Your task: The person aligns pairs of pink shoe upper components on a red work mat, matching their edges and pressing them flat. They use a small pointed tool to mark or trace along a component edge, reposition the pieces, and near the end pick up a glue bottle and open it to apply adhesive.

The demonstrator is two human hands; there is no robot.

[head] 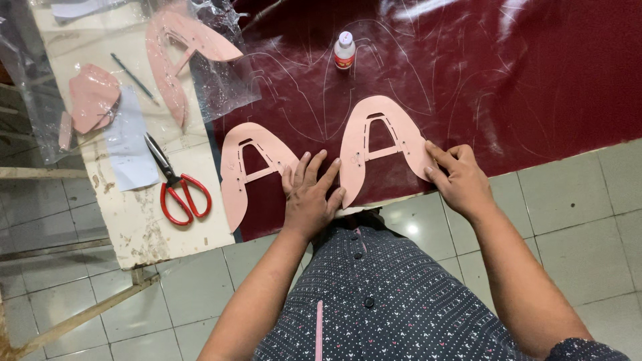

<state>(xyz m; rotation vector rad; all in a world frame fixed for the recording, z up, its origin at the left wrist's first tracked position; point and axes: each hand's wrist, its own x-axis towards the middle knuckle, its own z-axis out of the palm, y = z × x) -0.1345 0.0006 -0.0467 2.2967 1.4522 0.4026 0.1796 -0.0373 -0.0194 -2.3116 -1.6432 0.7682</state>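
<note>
Pressing down flat, the left hand lies with its fingers spread wide on the lower left leg of a pink cut-out shape. The right hand is spread too, and its fingertips push on the right leg of the same shape. Neither hand grips anything; both only hold the shape still. The shape looks like a big letter A and lies on the dark red sheet, close to the near edge of the tabletop.

To do this well, I think both hands should press evenly so the shape cannot slide on the shiny sheet. The fingers should stay back from the edge of the shape, so a line can go all round it. The shape should sit near the faint lines already drawn, but not on top of them.

Just left of the left hand lies a second pink shape of the same kind. So two pink A shapes lie on the red sheet. One pair of red scissors lies further left. Further away stands one small white bottle. One pencil lies far left, beside more pink pieces under clear plastic wrap; I count about two there.
</note>
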